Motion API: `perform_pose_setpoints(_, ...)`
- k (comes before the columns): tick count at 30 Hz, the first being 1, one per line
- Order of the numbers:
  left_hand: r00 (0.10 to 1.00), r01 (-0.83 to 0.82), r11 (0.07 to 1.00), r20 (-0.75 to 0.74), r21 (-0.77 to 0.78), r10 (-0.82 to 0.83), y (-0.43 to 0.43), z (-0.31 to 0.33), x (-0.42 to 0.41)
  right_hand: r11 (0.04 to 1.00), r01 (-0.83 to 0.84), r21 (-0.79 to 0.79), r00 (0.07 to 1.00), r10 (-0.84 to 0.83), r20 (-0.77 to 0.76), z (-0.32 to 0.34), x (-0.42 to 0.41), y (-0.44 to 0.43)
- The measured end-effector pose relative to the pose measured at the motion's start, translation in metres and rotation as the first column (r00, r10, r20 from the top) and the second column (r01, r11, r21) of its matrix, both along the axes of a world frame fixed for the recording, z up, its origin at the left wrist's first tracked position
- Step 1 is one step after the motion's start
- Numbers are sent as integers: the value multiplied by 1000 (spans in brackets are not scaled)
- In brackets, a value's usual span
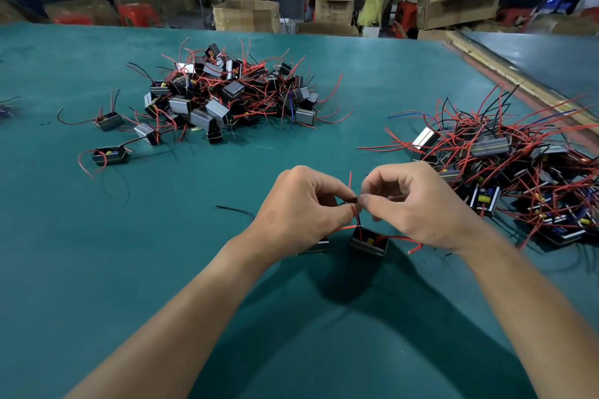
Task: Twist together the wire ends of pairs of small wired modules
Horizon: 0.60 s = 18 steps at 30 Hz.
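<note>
Two hands meet low over green desk point(97, 269): left hand point(301, 204), right hand point(418, 204), fingers point(369, 203) curled, pinching black and red wire ends point(353, 200) between them. Paired modules point(369, 241) sit just below. Wires look thin, light, springy; best gripped close to bare tips.

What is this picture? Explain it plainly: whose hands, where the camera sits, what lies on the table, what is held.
No machine: a person works with bare hands. The one picture comes from a camera worn on their head, looking down. The left hand and right hand pinch thin red and black wire ends between them. The wires lead down to a small black module beneath the hands; a second module shows under the left hand. On the green table, one pile of modules lies farther back, another pile at the right.
</note>
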State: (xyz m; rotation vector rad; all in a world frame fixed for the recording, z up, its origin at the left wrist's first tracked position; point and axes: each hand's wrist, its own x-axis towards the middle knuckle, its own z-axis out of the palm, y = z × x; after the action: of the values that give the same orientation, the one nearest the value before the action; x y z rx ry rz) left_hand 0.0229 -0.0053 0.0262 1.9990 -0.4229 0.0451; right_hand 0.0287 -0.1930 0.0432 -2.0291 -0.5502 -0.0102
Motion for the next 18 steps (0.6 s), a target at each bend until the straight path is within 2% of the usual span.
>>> perform_pose_setpoints(3, 1000, 0, 1000, 10, 11, 0, 0, 0, -1, 1000, 0, 31, 1000, 0, -19, 0, 0, 1)
perform_pose_setpoints(11, 1000, 24, 997, -6, -76, -24, -1, 3, -2, 973, 39, 227, 974, 14, -226, 2, 4, -4)
perform_pose_setpoints(18, 997, 10, 985, -69, -175, -22, -3, 4, 0, 972, 5, 235, 991, 27, -133, 4, 1, -2)
